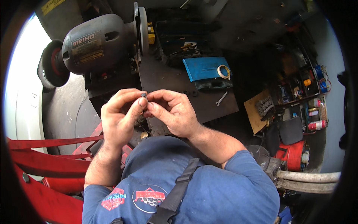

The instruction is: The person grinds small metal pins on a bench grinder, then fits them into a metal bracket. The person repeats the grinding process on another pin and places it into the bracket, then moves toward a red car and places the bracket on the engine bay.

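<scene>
In front of my chest, both hands are raised close together over the near edge of the dark workbench (209, 109). The thumb and fingers of my left hand (120, 114) pinch a small dark bolt (144, 95). My right hand (176, 114) has its thumb and index finger closed on the same bolt from the other side. Only the bolt's dark end shows between the fingertips; the rest is hidden. Beyond my right hand, dark rings (190, 93) and a small combination wrench (222, 99) lie on the bench top.
A grey bench grinder (95, 43) stands at the far left, its pale wheel (144, 31) near the bench. A roll of tape (223, 71) lies on a blue panel (199, 68). Red metal bars (48, 164) cross the lower left. Cluttered shelves (298, 99) stand at the right.
</scene>
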`<state>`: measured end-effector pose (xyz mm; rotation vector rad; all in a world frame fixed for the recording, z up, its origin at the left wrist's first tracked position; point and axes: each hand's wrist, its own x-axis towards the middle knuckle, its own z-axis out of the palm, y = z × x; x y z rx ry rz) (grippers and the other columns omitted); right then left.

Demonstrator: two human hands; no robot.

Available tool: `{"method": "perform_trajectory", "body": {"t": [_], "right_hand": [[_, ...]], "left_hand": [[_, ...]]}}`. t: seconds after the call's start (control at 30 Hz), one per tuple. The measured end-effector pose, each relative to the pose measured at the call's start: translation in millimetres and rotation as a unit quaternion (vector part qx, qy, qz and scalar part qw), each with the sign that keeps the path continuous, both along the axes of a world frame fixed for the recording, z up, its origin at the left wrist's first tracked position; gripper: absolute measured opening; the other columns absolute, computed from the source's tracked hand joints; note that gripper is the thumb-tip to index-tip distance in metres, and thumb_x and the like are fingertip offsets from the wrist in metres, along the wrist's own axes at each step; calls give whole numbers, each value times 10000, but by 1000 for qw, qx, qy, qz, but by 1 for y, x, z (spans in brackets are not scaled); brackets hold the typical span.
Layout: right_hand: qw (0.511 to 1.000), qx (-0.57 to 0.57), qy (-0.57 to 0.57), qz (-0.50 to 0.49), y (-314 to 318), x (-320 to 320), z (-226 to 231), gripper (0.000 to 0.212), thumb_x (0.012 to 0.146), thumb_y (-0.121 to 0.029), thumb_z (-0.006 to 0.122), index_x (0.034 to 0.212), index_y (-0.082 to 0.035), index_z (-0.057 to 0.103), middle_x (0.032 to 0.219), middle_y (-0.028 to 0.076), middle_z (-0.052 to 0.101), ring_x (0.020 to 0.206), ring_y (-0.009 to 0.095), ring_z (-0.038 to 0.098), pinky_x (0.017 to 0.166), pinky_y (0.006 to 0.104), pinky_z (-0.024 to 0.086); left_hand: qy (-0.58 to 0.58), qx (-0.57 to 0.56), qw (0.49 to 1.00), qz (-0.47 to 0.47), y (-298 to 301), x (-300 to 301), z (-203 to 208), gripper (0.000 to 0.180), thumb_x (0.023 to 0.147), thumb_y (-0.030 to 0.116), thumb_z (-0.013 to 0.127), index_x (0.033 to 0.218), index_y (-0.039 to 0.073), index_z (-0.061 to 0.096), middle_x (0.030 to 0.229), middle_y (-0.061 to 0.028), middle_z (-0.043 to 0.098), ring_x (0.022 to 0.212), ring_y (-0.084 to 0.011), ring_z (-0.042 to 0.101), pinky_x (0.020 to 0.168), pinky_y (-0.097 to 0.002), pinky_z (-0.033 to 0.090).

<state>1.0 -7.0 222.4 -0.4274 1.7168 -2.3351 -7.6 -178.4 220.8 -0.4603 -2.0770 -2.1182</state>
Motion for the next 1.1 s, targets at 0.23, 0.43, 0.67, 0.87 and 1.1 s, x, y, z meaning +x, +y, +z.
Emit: {"method": "perform_trajectory", "body": {"t": [0.23, 0.43, 0.67, 0.87, 1.1], "right_hand": [[997, -20, -68, 25, 33, -47, -14, 223, 948, -155, 604, 1091, 16, 614, 964, 105, 667, 811, 149, 662, 751, 276, 546], [979, -110, -173, 15, 26, -84, -30, 190, 883, -149, 642, 982, 9, 609, 900, 94, 640, 786, 149, 636, 713, 279, 539], [970, -158, -186, 7, 9, -102, -29, 207, 905, -173, 638, 982, 12, 586, 884, 95, 626, 776, 154, 634, 718, 282, 544], [965, -179, -189, -37, -3, -110, -39, 186, 922, -182, 629, 981, -9, 594, 880, 74, 627, 745, 135, 623, 690, 261, 529], [957, -181, -217, -60, -6, -107, -41, 161, 929, -173, 625, 973, -20, 600, 885, 63, 630, 739, 122, 617, 678, 245, 516]], "left_hand": [[-199, 86, 976, 29, 36, -26, -9, 290, 908, 184, 676, 1084, -47, 664, 973, -108, 695, 852, -110, 646, 761, -236, 518], [-279, 191, 941, 33, 43, -54, -30, 379, 922, 196, 658, 1183, -68, 582, 991, -104, 653, 832, -114, 630, 774, -234, 533], [-267, 189, 944, 34, 30, -76, -32, 385, 916, 196, 665, 1166, -79, 565, 976, -93, 637, 849, -107, 615, 797, -254, 531], [-292, 201, 935, 20, 27, -93, -38, 338, 909, 196, 670, 1097, -62, 559, 962, -81, 624, 850, -106, 600, 791, -260, 511], [-296, 236, 926, -9, 26, -94, -42, 317, 911, 199, 663, 1077, -40, 538, 977, -84, 620, 884, -117, 588, 814, -279, 481]]}}
